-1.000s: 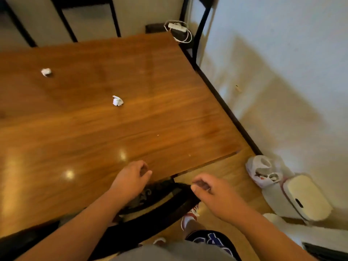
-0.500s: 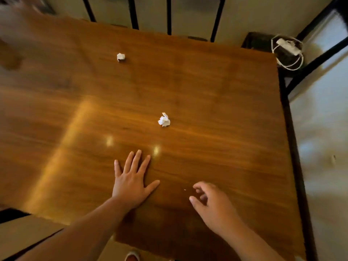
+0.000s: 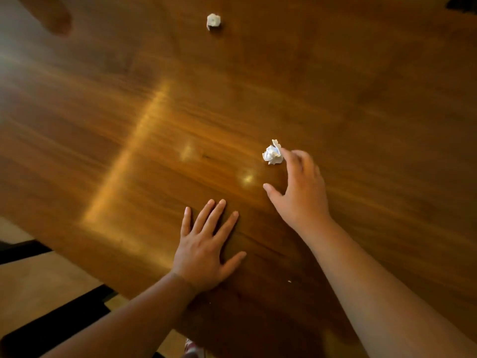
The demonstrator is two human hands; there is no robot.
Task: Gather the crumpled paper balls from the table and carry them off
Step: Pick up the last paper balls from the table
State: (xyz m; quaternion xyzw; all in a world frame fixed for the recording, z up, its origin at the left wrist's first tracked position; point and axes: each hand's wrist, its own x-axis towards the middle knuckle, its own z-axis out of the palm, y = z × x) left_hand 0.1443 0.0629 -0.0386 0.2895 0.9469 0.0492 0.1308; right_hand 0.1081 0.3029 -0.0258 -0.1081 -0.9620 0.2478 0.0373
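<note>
Two white crumpled paper balls lie on the brown wooden table [image 3: 361,104]. The near paper ball [image 3: 272,153] sits mid-table, and my right hand [image 3: 299,192] reaches over the wood with its fingers spread, the fingertips touching the ball's right side and the thumb apart below it. The far paper ball [image 3: 213,21] rests alone near the top of the view. My left hand [image 3: 206,241] lies flat on the table near its front edge, fingers apart, holding nothing.
A black chair frame [image 3: 59,321] stands at the lower left beside the table's front edge, over pale floor [image 3: 44,280]. A dark shape [image 3: 462,3] shows at the top right corner. Bright light streaks reflect off the tabletop.
My right hand has opened and reached forward to the near paper ball. My view has moved closer over the table. My left hand has stayed flat on the wood.
</note>
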